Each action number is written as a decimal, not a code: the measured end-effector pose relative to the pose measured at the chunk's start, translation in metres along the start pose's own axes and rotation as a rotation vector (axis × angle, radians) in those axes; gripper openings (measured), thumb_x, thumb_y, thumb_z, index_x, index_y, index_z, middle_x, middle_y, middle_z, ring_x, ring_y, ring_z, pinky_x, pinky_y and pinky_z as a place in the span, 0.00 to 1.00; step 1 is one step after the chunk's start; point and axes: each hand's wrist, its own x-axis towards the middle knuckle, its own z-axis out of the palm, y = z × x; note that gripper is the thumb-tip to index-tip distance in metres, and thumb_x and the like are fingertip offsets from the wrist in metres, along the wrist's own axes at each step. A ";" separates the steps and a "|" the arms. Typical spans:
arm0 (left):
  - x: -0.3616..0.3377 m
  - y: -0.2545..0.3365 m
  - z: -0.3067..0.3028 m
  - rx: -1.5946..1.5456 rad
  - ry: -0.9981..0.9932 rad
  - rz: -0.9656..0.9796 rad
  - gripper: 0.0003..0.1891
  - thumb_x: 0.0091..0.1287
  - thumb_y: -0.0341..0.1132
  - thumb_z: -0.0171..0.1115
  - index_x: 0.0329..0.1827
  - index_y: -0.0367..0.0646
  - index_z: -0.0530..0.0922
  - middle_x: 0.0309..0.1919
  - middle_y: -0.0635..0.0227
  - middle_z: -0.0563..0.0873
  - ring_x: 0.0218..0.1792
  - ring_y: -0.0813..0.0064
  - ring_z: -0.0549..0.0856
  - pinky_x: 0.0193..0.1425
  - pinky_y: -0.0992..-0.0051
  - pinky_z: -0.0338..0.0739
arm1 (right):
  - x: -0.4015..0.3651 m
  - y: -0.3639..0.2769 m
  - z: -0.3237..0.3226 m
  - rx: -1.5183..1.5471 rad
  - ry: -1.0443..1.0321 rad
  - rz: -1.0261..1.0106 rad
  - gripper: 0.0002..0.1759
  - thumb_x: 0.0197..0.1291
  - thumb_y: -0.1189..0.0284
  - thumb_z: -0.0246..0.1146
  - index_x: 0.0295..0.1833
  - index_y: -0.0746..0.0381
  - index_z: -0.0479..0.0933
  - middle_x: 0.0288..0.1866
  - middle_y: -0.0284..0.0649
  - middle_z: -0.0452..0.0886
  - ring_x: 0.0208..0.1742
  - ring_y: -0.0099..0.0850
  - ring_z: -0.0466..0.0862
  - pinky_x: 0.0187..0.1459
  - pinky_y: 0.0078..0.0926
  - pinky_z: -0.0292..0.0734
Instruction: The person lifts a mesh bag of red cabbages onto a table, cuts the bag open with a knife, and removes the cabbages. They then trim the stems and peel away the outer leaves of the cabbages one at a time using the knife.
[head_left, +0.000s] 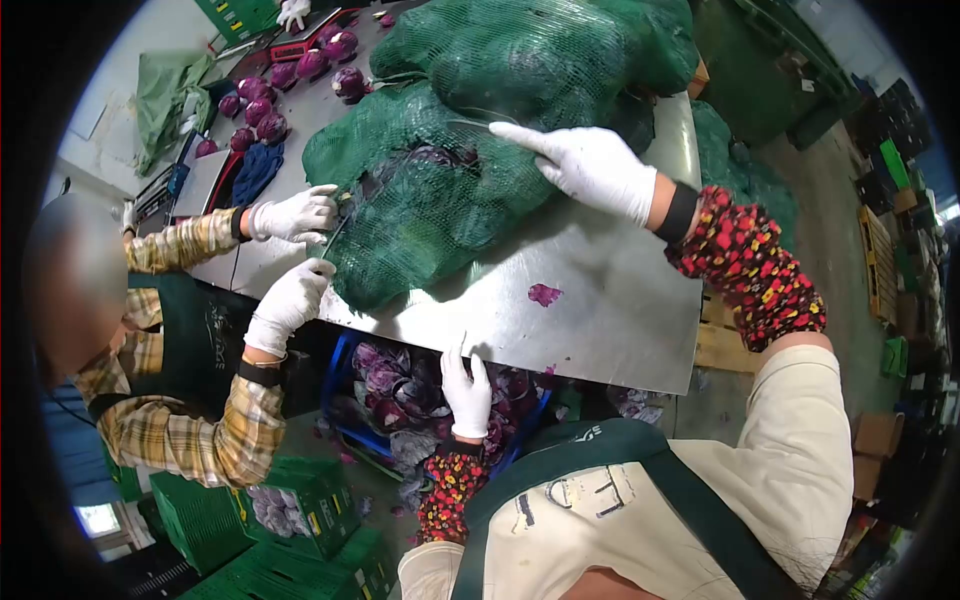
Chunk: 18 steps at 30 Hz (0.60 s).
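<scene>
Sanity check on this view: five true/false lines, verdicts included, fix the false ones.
1. The wearer's white-gloved right hand is at the bulging green mesh sacks. True.
2. The wearer's left hand grips a round purple cabbage. False: the white-gloved left hand, by the silver metal table's front edge, shows nothing held.
3. The co-worker's plaid sleeve is solid black. False: it is mainly yellow, brown and white.
4. A small purple leaf scrap lies on the table. True.
5. The blue-framed bin contains purple leaves. True.
</scene>
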 end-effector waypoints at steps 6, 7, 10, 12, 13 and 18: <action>0.097 0.049 0.023 -0.157 -0.032 0.322 0.23 0.66 0.22 0.52 0.66 0.34 0.69 0.62 0.52 0.75 0.63 0.57 0.75 0.68 0.68 0.68 | -0.102 0.015 0.058 0.118 0.072 0.251 0.24 0.62 0.67 0.61 0.63 0.57 0.67 0.37 0.42 0.83 0.32 0.43 0.83 0.34 0.36 0.80; 0.120 0.056 0.033 -0.063 -0.009 0.434 0.25 0.65 0.23 0.53 0.68 0.35 0.67 0.62 0.51 0.75 0.63 0.55 0.74 0.68 0.66 0.67 | -0.121 0.025 0.069 0.142 0.149 0.199 0.20 0.61 0.67 0.62 0.57 0.59 0.71 0.37 0.42 0.83 0.33 0.43 0.83 0.34 0.36 0.79; 0.184 0.074 0.065 0.147 0.108 0.564 0.30 0.62 0.26 0.59 0.69 0.32 0.63 0.65 0.48 0.71 0.66 0.50 0.70 0.70 0.62 0.65 | -0.169 0.038 0.085 0.173 0.123 0.272 0.13 0.60 0.68 0.63 0.47 0.59 0.73 0.38 0.42 0.82 0.34 0.42 0.83 0.33 0.36 0.78; 0.215 0.076 0.085 0.363 0.187 0.505 0.33 0.61 0.32 0.63 0.68 0.29 0.62 0.64 0.45 0.71 0.65 0.47 0.69 0.69 0.60 0.65 | -0.198 0.051 0.099 0.195 0.181 0.270 0.11 0.59 0.69 0.64 0.45 0.58 0.72 0.36 0.41 0.80 0.35 0.41 0.82 0.35 0.35 0.77; 0.223 0.083 0.090 0.445 0.193 0.420 0.34 0.60 0.36 0.65 0.67 0.27 0.62 0.63 0.45 0.71 0.63 0.45 0.70 0.68 0.58 0.65 | -0.205 0.057 0.100 0.207 0.197 0.288 0.11 0.59 0.69 0.64 0.45 0.58 0.72 0.36 0.41 0.80 0.35 0.41 0.82 0.35 0.35 0.77; 0.230 0.091 0.097 0.900 0.221 0.238 0.35 0.61 0.56 0.62 0.56 0.31 0.71 0.45 0.50 0.81 0.47 0.51 0.77 0.48 0.57 0.76 | -0.258 0.070 0.112 0.177 0.124 0.277 0.14 0.52 0.72 0.65 0.44 0.57 0.70 0.34 0.39 0.74 0.37 0.38 0.80 0.37 0.35 0.75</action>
